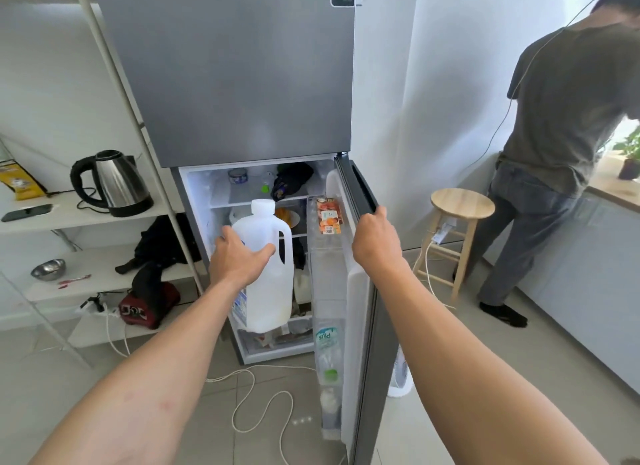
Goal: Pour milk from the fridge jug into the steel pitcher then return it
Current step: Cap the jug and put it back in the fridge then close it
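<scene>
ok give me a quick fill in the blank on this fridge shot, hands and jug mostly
1. The left hand grips the white plastic ____ in front of the open fridge shelves.
2. The right hand holds the edge of the fridge ____.
3. The jug's cap is ____, not off.
4. On the shelf unit to the left stands a steel ____.

Missing words: jug; door; on; kettle
</scene>
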Tool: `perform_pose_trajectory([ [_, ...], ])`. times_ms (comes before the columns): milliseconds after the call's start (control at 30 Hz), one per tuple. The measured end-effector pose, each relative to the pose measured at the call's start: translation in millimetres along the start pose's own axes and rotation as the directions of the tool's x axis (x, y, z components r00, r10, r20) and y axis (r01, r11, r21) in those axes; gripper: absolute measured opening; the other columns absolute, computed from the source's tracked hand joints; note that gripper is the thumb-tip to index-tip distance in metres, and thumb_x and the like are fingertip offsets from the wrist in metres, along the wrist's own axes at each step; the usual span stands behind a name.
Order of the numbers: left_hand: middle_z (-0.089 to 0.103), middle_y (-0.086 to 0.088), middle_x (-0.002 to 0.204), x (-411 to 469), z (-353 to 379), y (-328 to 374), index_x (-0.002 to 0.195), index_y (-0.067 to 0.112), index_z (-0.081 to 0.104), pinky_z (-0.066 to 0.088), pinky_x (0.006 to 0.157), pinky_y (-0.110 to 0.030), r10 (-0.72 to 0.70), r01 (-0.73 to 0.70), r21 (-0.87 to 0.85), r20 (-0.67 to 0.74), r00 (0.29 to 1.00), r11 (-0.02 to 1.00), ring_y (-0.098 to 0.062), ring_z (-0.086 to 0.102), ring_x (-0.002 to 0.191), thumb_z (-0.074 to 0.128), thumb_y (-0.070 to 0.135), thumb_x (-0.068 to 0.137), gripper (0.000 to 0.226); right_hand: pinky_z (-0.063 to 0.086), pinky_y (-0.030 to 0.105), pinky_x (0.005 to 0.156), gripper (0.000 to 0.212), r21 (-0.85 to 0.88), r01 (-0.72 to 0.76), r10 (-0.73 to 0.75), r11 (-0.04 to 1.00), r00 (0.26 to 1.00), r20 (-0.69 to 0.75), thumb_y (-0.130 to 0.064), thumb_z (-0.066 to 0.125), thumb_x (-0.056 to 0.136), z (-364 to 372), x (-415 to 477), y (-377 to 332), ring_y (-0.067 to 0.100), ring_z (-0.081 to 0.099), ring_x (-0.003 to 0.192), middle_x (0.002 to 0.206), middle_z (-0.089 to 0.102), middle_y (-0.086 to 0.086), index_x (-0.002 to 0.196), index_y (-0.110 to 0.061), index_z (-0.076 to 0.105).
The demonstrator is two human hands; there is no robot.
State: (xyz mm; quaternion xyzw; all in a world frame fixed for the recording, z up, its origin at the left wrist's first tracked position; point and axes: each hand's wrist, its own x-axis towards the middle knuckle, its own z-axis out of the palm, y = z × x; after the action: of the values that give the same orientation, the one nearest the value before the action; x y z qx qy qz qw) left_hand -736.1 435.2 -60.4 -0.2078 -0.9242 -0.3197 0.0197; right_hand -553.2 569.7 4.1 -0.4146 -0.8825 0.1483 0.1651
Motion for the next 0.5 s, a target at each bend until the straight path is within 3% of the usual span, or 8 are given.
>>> perform_pose_trajectory([
  [100,0.048,-0.013,0.131,-6,9,8,0.137,0.009,0.031,0.042,0.075,-0.035,-0.001,0.002,-0.015,0.036,0.999,1.000,-0.036,0.056,0.108,0.068,0.057,0.077,0.085,0.047,0.038,0.081,0.021,-0.106,0.005,-0.011,0.994,0.998,-0.059,0.004,0.051,0.089,-4,-2,15,0.037,0.059,0.103,0.132,0.044,0.021,0.107,0.002,0.061],
  [200,0.050,-0.011,0.128,-13,18,17,0.132,0.009,0.035,0.041,0.074,-0.035,0.009,-0.007,-0.038,0.051,0.999,0.999,-0.035,0.056,0.105,0.068,0.054,0.077,0.078,0.043,0.040,0.099,0.025,-0.273,0.031,-0.064,0.961,0.991,-0.113,-0.001,0.050,0.089,2,-3,28,0.035,0.051,0.113,0.124,0.052,0.018,0.111,0.001,0.061],
  [267,0.050,-0.011,0.127,-16,25,22,0.131,0.010,0.034,0.043,0.075,-0.036,0.009,-0.007,-0.040,0.066,0.998,0.999,-0.036,0.057,0.106,0.068,0.054,0.077,0.077,0.038,0.044,0.106,0.035,-0.350,-0.002,-0.049,0.937,0.989,-0.138,-0.011,0.048,0.092,16,-4,34,0.039,0.046,0.121,0.128,0.051,0.021,0.123,0.004,0.055],
  [400,0.051,-0.014,0.129,-18,39,28,0.134,0.010,0.032,0.050,0.082,-0.042,0.009,-0.005,-0.039,0.092,0.996,0.999,-0.039,0.057,0.109,0.067,0.056,0.075,0.083,0.025,0.052,0.115,0.077,-0.506,-0.082,-0.008,0.858,0.985,-0.172,-0.049,0.045,0.093,36,-8,53,0.044,0.035,0.135,0.142,0.041,0.029,0.140,0.011,0.034],
  [500,0.052,-0.015,0.130,-16,49,29,0.136,0.010,0.032,0.050,0.085,-0.042,0.018,-0.012,-0.054,0.108,0.994,0.998,-0.039,0.056,0.111,0.067,0.057,0.072,0.087,0.024,0.052,0.116,0.081,-0.509,-0.052,-0.059,0.859,0.978,-0.199,-0.055,0.045,0.092,34,-5,65,0.044,0.034,0.136,0.143,0.040,0.029,0.141,0.009,0.034],
])
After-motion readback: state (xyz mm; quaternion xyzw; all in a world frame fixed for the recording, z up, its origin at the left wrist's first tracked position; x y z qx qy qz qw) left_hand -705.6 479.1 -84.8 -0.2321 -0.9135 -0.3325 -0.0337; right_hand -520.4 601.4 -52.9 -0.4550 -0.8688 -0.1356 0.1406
